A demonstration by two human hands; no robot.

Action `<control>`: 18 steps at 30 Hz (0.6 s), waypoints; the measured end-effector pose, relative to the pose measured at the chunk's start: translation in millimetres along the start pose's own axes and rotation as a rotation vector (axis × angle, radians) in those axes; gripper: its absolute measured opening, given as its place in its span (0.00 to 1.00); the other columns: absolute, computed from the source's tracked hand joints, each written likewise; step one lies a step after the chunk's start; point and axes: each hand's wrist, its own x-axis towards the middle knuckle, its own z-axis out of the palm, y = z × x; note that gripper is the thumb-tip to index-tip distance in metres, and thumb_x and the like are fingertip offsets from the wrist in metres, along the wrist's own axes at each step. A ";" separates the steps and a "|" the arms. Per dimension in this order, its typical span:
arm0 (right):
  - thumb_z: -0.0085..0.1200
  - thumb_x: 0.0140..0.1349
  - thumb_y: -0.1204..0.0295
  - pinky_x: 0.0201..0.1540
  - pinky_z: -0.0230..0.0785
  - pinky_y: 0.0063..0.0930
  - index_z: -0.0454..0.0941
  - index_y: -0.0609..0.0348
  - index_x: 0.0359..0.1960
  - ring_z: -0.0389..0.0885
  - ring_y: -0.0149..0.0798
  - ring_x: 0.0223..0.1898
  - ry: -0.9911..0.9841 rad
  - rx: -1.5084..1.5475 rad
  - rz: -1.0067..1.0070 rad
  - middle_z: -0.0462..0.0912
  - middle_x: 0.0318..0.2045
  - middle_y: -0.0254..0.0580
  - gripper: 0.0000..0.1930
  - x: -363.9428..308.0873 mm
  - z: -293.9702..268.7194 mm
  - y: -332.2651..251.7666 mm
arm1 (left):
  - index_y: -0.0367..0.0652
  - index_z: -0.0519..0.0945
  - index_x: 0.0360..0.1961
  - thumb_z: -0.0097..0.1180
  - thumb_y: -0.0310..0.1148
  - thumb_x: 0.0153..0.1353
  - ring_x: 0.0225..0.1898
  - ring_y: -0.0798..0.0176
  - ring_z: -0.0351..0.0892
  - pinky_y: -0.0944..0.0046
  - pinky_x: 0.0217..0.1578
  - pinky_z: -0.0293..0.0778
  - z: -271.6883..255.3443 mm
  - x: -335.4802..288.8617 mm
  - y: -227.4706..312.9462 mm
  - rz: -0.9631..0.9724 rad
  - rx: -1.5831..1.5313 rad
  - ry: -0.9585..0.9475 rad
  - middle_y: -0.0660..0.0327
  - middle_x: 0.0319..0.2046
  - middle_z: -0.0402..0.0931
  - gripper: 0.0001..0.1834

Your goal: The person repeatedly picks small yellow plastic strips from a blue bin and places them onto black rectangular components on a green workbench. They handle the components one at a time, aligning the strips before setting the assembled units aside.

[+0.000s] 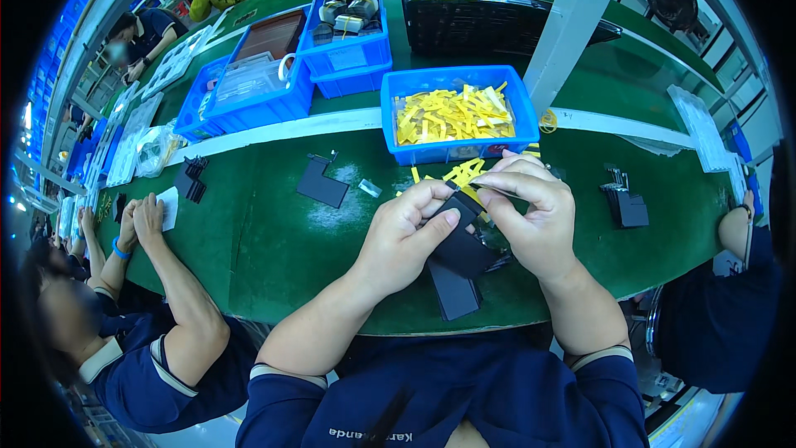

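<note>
My left hand (406,236) grips a flat black L-shaped part (466,253), with the thumb across its face. My right hand (531,211) is closed at the part's upper end, thumb and forefinger pinching something thin that I cannot make out. Below the held part, a stack of similar black parts (454,297) lies on the green table, partly hidden by it. Loose yellow strips (464,172) lie just beyond my fingers. To the left, another black L-shaped part (323,182) rests on the table, near whitish dust and a small clear piece (370,188).
A blue bin (452,153) of yellow strips stands ahead, near a white post (572,33). More blue bins (344,58) are at the back left. Black parts (628,207) lie to the right. A co-worker's hands (145,220) work at the left; another person sits at the right.
</note>
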 end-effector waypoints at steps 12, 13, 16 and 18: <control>0.58 0.45 0.81 0.45 0.68 0.32 0.81 0.63 0.27 0.79 0.40 0.30 0.014 -0.072 -0.006 0.81 0.24 0.42 0.06 -0.3 1.7 -0.3 | 0.35 0.67 0.46 0.49 0.26 0.64 0.41 0.73 0.74 0.71 0.43 0.69 -0.6 -0.3 -0.3 0.006 0.015 -0.005 0.59 0.40 0.76 0.11; 0.59 0.45 0.81 0.44 0.68 0.33 0.81 0.63 0.27 0.79 0.40 0.30 0.019 -0.094 -0.010 0.80 0.24 0.42 0.06 0.7 1.5 -3.2 | 0.35 0.67 0.46 0.49 0.26 0.64 0.41 0.73 0.74 0.71 0.43 0.69 -0.2 -0.1 0.2 0.003 0.003 -0.009 0.59 0.40 0.76 0.11; 0.59 0.46 0.80 0.44 0.68 0.33 0.80 0.63 0.27 0.78 0.40 0.29 0.001 -0.115 -0.017 0.80 0.23 0.42 0.05 1.9 4.2 -4.2 | 0.33 0.69 0.43 0.51 0.26 0.63 0.34 0.74 0.76 0.71 0.35 0.72 5.9 0.2 -3.6 0.104 0.055 0.050 0.58 0.33 0.79 0.10; 0.60 0.46 0.79 0.43 0.67 0.33 0.80 0.63 0.27 0.78 0.41 0.29 -0.035 -0.093 0.009 0.80 0.24 0.43 0.05 1.0 5.1 -3.0 | 0.34 0.69 0.45 0.51 0.26 0.63 0.36 0.75 0.74 0.72 0.38 0.71 6.9 -3.1 2.6 0.073 0.269 0.040 0.60 0.36 0.78 0.11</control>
